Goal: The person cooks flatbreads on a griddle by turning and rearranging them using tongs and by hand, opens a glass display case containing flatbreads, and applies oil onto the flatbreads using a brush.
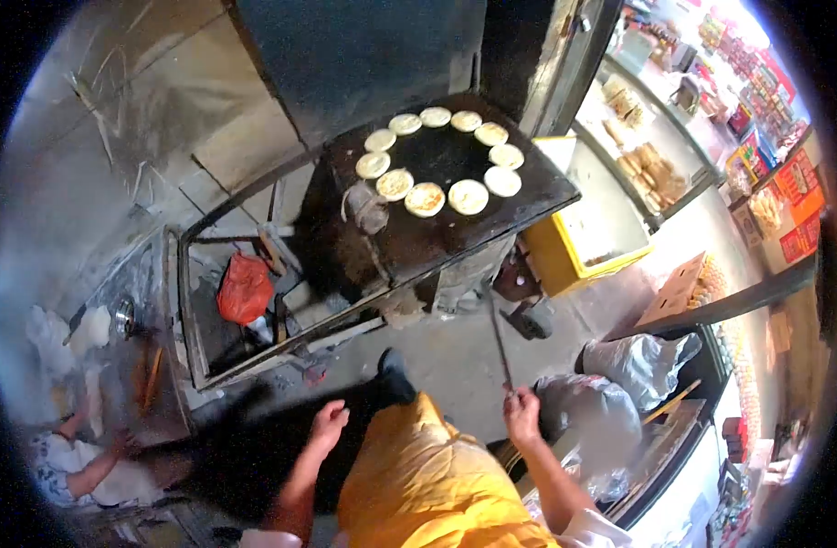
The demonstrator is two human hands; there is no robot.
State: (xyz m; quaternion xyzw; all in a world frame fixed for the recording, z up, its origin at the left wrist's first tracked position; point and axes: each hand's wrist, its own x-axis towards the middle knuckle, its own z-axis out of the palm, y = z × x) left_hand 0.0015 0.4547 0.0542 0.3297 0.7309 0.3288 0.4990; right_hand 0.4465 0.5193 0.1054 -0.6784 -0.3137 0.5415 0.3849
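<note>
My right hand (522,416) is closed around the end of a thin dark metal rod (500,342). The rod points away from me toward the floor below the griddle. Fingers curled, my left hand (329,426) hangs over the dark floor to the left of my yellow apron (418,484); whether it holds anything small is hidden. Ahead of both hands is a black griddle (436,160) with a ring of round flatbreads (425,199), some browned on top. A grey, rounded bundle (365,210), perhaps cloth, lies on the griddle's near left part.
A red plastic bag (245,288) sits in the metal frame left of the griddle. Right of the griddle stands a yellow crate (578,251). Grey plastic bags (587,416) crowd my right side. At far left is another person (99,470) beside a worktable.
</note>
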